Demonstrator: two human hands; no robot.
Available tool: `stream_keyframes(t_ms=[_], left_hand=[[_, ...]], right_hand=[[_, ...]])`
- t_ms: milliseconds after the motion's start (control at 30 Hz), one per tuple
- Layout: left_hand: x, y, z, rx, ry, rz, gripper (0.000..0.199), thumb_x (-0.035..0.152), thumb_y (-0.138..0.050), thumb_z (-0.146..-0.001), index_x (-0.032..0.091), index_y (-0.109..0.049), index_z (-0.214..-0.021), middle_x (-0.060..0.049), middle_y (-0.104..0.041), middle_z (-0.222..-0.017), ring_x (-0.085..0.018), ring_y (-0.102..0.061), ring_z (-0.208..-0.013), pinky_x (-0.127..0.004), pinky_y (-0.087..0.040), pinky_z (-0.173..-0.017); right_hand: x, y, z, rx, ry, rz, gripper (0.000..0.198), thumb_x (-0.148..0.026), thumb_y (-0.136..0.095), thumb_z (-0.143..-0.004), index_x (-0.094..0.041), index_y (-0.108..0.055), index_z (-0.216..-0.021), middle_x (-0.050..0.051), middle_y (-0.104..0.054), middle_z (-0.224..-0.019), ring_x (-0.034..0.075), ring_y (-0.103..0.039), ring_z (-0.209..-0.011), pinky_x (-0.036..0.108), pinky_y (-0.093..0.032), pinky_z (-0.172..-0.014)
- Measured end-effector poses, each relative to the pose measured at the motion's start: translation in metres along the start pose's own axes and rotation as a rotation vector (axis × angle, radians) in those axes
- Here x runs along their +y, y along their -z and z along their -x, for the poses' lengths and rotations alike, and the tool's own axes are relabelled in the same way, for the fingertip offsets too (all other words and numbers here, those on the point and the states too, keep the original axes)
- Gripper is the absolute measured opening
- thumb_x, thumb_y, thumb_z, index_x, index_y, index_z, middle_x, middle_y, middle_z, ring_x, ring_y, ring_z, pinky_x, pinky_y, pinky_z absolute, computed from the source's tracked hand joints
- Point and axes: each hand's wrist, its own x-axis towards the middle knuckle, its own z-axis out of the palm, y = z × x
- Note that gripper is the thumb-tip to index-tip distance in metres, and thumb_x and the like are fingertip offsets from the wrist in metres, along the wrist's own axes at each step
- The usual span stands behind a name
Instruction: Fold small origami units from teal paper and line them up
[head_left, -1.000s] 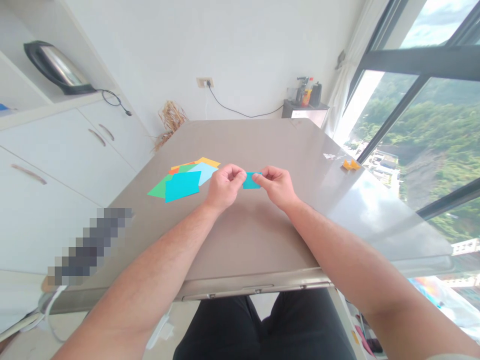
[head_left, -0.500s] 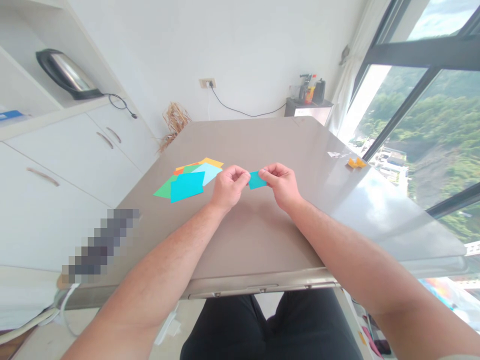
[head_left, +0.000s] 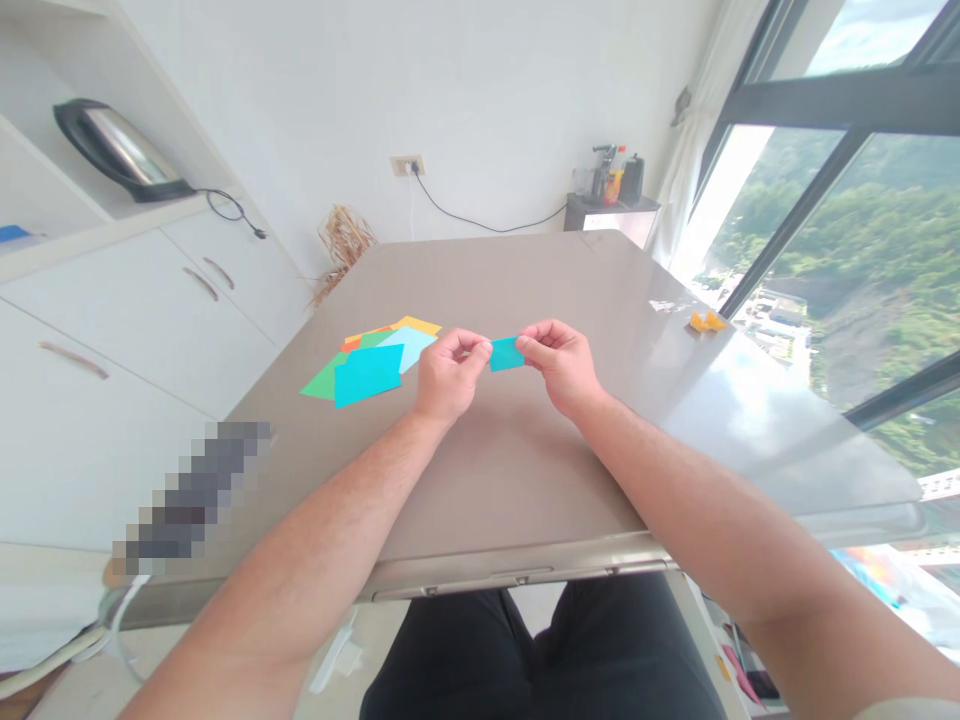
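Observation:
A small piece of turquoise paper (head_left: 507, 354) is held up above the table between my two hands. My left hand (head_left: 453, 372) pinches its left edge with thumb and fingertips. On the other side, my right hand (head_left: 559, 362) grips the upper right corner the same way. Left of my left hand lies a fan of coloured paper sheets, with a turquoise sheet (head_left: 369, 375) on top. Beneath it show a pale blue sheet (head_left: 411, 346), a green sheet (head_left: 321, 380) and a yellow-orange sheet (head_left: 417, 325).
The brown table (head_left: 495, 280) spreads before me. A folded yellow-orange paper piece (head_left: 706, 322) sits near its right edge by the window. A blurred-out dark object (head_left: 199, 495) lies at the left edge. A kettle (head_left: 124, 150) rests on the left shelf.
The left edge of the turquoise paper is now in my left fingertips, where before it hung tilted lower. It is now more level. The whole view has shifted slightly.

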Motion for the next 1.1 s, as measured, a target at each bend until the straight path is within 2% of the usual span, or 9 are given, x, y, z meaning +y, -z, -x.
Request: stream_keyframes(t_ms=[333, 467, 533, 733, 1000, 1100], left_hand=[[-0.003, -0.005, 0.0, 0.026, 0.033, 0.009, 0.018, 0.036, -0.07, -0.081, 0.019, -0.068, -0.075, 0.001, -0.068, -0.069, -0.014, -0.061, -0.066, -0.027, -0.047, -0.066], [-0.004, -0.004, -0.002, 0.046, 0.044, 0.053, 0.016, 0.033, -0.07, -0.08, 0.019, -0.068, -0.073, 0.001, -0.067, -0.068, -0.014, -0.061, -0.066, -0.027, -0.047, -0.066], [-0.004, -0.003, -0.003, 0.045, 0.043, 0.087, 0.016, 0.033, -0.071, -0.079, 0.019, -0.068, -0.074, 0.001, -0.067, -0.068, -0.014, -0.061, -0.066, -0.027, -0.048, -0.066], [0.001, -0.004, -0.001, 0.055, 0.07, 0.085, 0.016, 0.033, -0.071, -0.079, 0.018, -0.068, -0.074, 0.0, -0.067, -0.066, -0.014, -0.062, -0.064, -0.027, -0.049, -0.066], [-0.005, -0.004, -0.005, 0.039, 0.114, 0.166, 0.016, 0.034, -0.071, -0.077, 0.018, -0.067, -0.073, 0.001, -0.065, -0.067, -0.014, -0.061, -0.066, -0.028, -0.05, -0.067], [-0.008, -0.003, -0.006, -0.002, 0.149, 0.174, 0.016, 0.033, -0.071, -0.077, 0.018, -0.067, -0.074, 0.0, -0.065, -0.067, -0.015, -0.062, -0.066, -0.029, -0.052, -0.067]], right_hand=[[0.003, -0.006, 0.001, 0.09, 0.027, 0.042, 0.019, -0.032, -0.075, -0.068, -0.021, -0.061, -0.071, -0.003, -0.057, -0.069, 0.012, -0.051, -0.067, 0.029, -0.044, -0.066], [0.004, -0.003, 0.001, 0.001, 0.01, 0.081, 0.02, -0.034, -0.076, -0.069, -0.021, -0.064, -0.076, -0.001, -0.062, -0.074, 0.013, -0.056, -0.071, 0.031, -0.046, -0.07], [0.003, -0.001, 0.001, -0.037, -0.014, 0.134, 0.021, -0.036, -0.077, -0.069, -0.02, -0.065, -0.076, -0.001, -0.063, -0.073, 0.013, -0.054, -0.068, 0.03, -0.044, -0.066], [0.0, 0.0, 0.001, 0.028, -0.02, 0.272, 0.023, -0.038, -0.074, -0.07, -0.02, -0.06, -0.066, -0.004, -0.052, -0.059, 0.009, -0.039, -0.054, 0.028, -0.03, -0.053], [-0.006, 0.003, 0.002, -0.034, -0.066, 0.373, 0.019, -0.036, -0.072, -0.069, -0.02, -0.063, -0.067, -0.003, -0.055, -0.062, 0.01, -0.042, -0.058, 0.028, -0.033, -0.055], [-0.004, 0.006, 0.0, -0.032, -0.065, 0.385, 0.016, -0.033, -0.07, -0.069, -0.02, -0.06, -0.065, -0.004, -0.051, -0.06, 0.01, -0.04, -0.056, 0.027, -0.03, -0.053]])
